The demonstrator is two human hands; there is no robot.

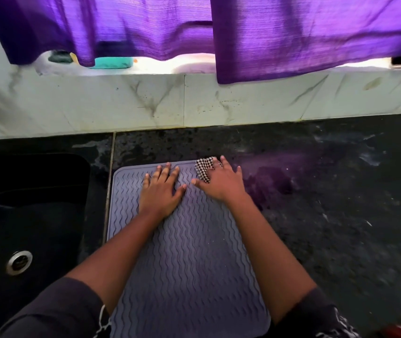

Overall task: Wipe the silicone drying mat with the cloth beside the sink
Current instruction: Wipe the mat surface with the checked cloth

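Note:
A grey silicone drying mat (187, 259) with wavy ridges lies on the dark counter, just right of the sink. My left hand (160, 191) rests flat on the mat's far left part, fingers spread, holding nothing. My right hand (221, 181) presses a small black-and-white checked cloth (204, 169) onto the mat's far right corner. Most of the cloth is hidden under the palm and fingers; only a folded bit shows between them.
A black sink (24, 215) with a metal drain (19, 262) lies to the left. The dark wet counter (328, 203) stretches right. A marble ledge (194, 101) runs behind, with purple curtains (292, 32) hanging over it and a teal object (111, 62) on the sill.

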